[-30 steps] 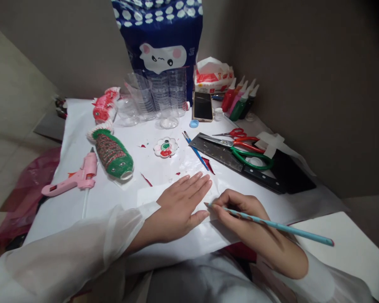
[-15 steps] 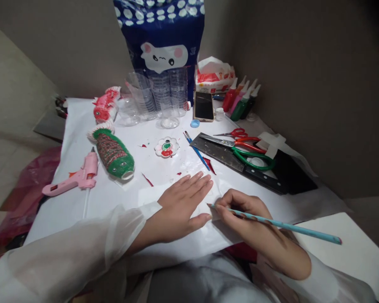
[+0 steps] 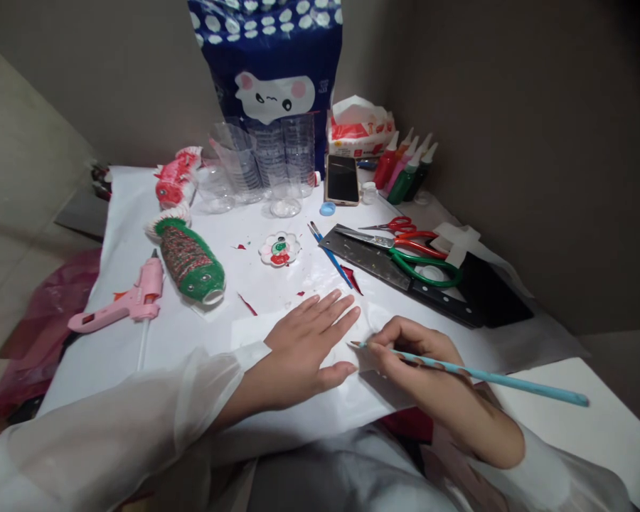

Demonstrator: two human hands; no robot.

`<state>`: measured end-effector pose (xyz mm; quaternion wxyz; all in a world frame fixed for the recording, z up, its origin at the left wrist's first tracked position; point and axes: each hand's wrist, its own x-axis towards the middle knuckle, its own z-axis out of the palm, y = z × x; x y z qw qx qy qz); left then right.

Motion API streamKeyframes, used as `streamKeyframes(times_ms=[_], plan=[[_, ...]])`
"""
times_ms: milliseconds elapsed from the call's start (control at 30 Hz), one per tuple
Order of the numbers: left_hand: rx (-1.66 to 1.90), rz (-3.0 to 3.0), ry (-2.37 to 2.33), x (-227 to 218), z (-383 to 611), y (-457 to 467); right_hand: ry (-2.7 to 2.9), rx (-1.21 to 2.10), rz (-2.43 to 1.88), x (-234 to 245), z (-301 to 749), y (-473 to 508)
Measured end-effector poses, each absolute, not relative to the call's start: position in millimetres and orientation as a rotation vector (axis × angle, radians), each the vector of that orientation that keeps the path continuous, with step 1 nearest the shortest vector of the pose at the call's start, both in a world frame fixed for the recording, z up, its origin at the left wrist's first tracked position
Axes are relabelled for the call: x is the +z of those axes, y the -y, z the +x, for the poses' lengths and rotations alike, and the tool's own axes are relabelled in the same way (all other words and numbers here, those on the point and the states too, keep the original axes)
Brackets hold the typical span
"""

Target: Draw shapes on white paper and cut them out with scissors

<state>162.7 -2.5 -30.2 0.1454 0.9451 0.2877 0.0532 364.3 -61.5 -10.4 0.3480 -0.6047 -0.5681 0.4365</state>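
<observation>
My left hand (image 3: 304, 345) lies flat, fingers stretched out, pressing on a white sheet of paper (image 3: 320, 398) at the near edge of the table. Just right of it, my right hand (image 3: 421, 363) pinches a long light-blue pencil (image 3: 485, 377), whose tip touches the paper beside my left thumb. The pencil's back end points right, over a white board (image 3: 592, 419). Both sleeves are sheer white.
Behind the hands lie a blue paintbrush (image 3: 331, 256), a paint palette (image 3: 280, 249), red and green scissors (image 3: 416, 249) on a dark ruler (image 3: 378, 267), a green bottle fish (image 3: 189, 259), a red one (image 3: 176, 178), a pink glue gun (image 3: 122, 306), clear cups (image 3: 261, 163), a phone (image 3: 342, 179), paint bottles (image 3: 405, 171).
The pencil's back end has swung a little further right and its tip has shifted slightly on the paper. My left hand stays flat in the same place.
</observation>
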Motion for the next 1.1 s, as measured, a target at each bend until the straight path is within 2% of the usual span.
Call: streamKeyframes(times_ms=[567, 733, 1100], plan=[[0.117, 2.788, -0.858, -31.5, 165.1, 3.1, 1.602, 1.252, -1.489, -10.5, 364.3, 59.8], [0.120, 2.792, -0.850, -31.6, 164.4, 2.6, 1.506, 1.148, -1.533, -14.7, 366.9, 61.6], [0.127, 2.786, -0.844, -32.8, 164.0, 3.1, 1.600, 1.183, -1.509, -12.7, 364.3, 62.1]])
